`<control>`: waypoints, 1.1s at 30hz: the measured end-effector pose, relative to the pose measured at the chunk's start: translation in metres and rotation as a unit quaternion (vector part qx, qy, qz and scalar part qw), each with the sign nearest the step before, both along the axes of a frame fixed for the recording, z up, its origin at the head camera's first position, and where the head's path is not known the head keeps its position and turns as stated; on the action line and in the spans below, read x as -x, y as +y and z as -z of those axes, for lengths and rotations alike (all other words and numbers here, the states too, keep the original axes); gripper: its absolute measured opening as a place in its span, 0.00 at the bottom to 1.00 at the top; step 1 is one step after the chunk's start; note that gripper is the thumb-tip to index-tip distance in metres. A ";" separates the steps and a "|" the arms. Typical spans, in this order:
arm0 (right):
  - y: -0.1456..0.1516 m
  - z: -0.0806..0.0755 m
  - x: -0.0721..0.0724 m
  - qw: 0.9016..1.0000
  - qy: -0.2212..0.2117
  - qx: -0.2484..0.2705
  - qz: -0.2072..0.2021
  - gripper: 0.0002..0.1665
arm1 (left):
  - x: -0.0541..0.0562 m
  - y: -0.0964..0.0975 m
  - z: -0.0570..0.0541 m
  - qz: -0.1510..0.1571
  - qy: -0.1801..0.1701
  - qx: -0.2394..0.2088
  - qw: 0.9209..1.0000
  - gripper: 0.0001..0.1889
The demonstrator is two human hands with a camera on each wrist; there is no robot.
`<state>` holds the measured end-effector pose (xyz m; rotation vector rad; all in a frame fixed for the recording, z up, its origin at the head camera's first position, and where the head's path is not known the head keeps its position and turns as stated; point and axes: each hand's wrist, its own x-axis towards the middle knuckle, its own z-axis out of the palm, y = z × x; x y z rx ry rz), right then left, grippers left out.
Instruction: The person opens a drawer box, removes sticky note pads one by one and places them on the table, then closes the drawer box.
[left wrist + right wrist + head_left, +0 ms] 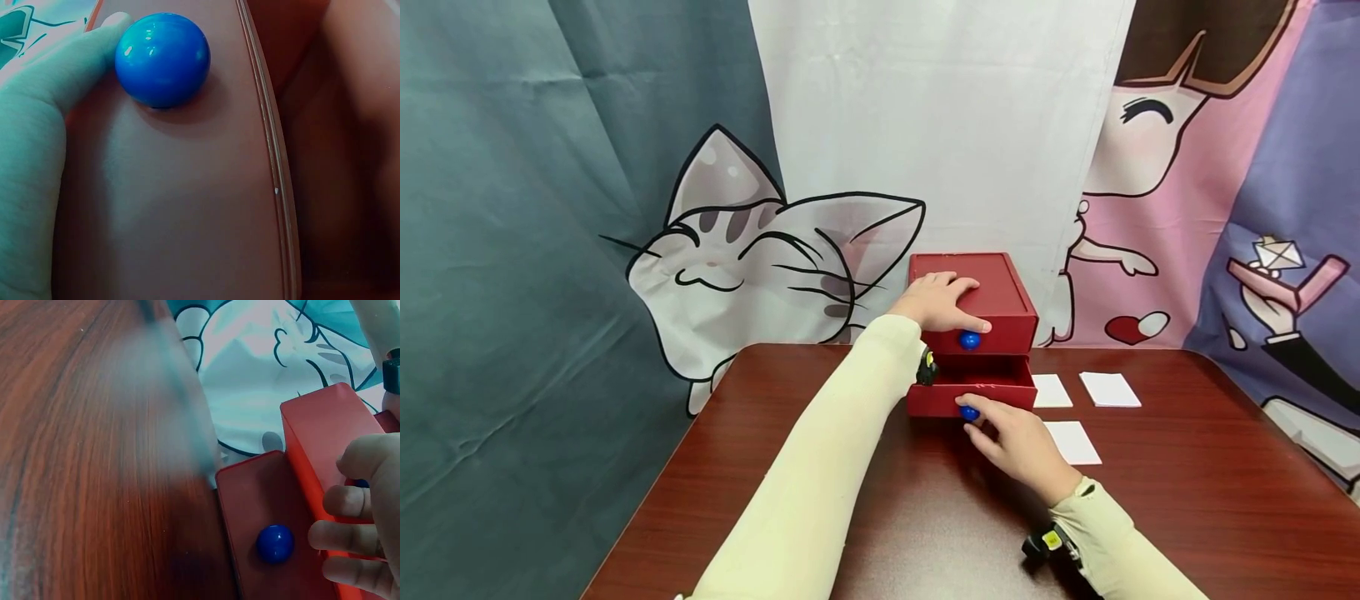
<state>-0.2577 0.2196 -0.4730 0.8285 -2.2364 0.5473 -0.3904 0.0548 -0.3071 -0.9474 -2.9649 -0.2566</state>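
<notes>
A red two-drawer box (pixel 1026 312) stands near the table's back edge, each drawer front bearing a round blue knob. My left hand (pixel 936 302) rests spread on the box top, its thumb beside the upper knob (pixel 162 59). The lower drawer (pixel 932 402) is pulled out, and the part of its inside that shows is dark red. At its front is my right hand (pixel 1018 442), with index finger and thumb on either side of the lower knob (pixel 275 544) in the head view. In the right wrist view, the fingers (pixel 344 537) stand apart from that knob.
White square cards (pixel 1108 389) lie on the brown table (pixel 1180 492) to the right of the box, in several places. A printed cartoon curtain (pixel 850 108) hangs behind the table. My left sleeve (pixel 805 450) stretches across the table's left half.
</notes>
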 end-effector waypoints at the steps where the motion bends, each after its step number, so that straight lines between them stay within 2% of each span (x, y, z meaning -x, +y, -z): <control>1: 0.000 0.000 0.001 1.000 -0.003 0.003 0.003 0.27 | 0.000 0.000 0.000 0.000 0.000 0.001 1.000 0.45; 10: -0.002 0.003 0.007 0.999 -0.026 0.032 0.011 0.26 | 0.001 0.001 0.001 0.000 -0.001 -0.001 1.000 0.45; 19: -0.003 0.007 0.015 0.999 -0.027 0.037 0.027 0.28 | 0.001 -0.002 0.002 0.003 -0.006 -0.005 1.000 0.45; 22: -0.005 0.008 0.017 0.999 -0.009 0.027 0.044 0.28 | 0.002 -0.002 0.002 0.002 -0.005 -0.004 1.000 0.45; 28: -0.009 0.007 0.019 0.992 0.073 -0.019 0.097 0.24 | 0.001 -0.001 0.001 0.002 -0.005 -0.004 1.000 0.45; 33: -0.013 0.004 0.021 0.991 0.093 -0.015 0.091 0.22 | -0.001 0.000 0.001 0.002 -0.008 -0.007 1.000 0.45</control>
